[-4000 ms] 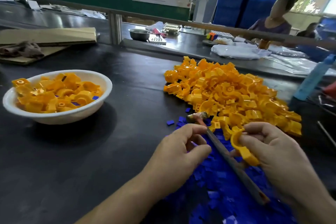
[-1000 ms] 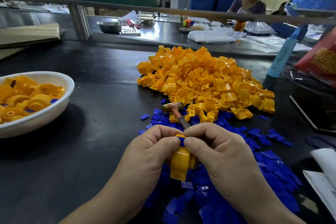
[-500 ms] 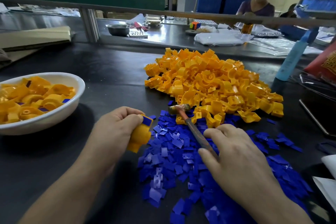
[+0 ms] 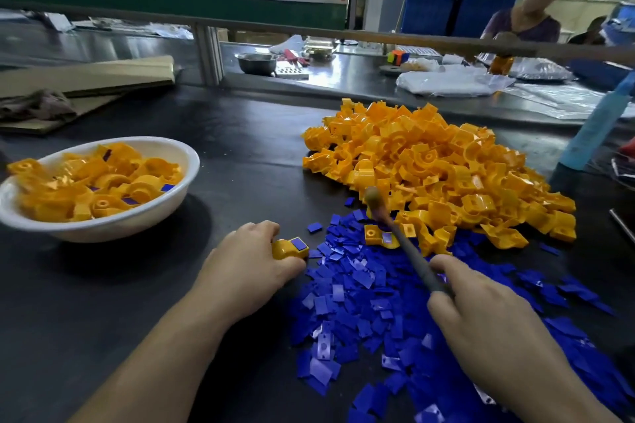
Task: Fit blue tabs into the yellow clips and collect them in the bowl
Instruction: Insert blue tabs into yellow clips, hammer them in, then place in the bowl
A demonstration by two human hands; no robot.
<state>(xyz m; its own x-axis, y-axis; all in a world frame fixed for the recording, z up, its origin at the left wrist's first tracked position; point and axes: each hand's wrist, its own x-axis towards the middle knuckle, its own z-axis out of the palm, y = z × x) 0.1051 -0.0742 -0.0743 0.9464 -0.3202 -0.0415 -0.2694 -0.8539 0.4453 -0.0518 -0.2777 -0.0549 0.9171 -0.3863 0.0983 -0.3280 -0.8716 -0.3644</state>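
Note:
My left hand [image 4: 245,263] presses a yellow clip [image 4: 289,248] with a blue tab in its top down on the black table, just left of the spread of loose blue tabs [image 4: 378,312]. My right hand [image 4: 481,326] grips the handle of a small hammer [image 4: 398,237], whose head hangs raised near the foot of the big heap of yellow clips [image 4: 436,168]. The white bowl [image 4: 113,223] at the left holds several fitted clips.
Folded cardboard and a rag [image 4: 37,106] lie at the back left. A blue bottle [image 4: 598,127] stands at the right edge. Behind a rail, a second bench carries a metal bowl [image 4: 257,62] and plastic bags, with a person [image 4: 529,21] seated there.
Both hands pushed a tab into the clip a second ago. Since then the left hand set the clip on the table and the right hand took the hammer and lifted it.

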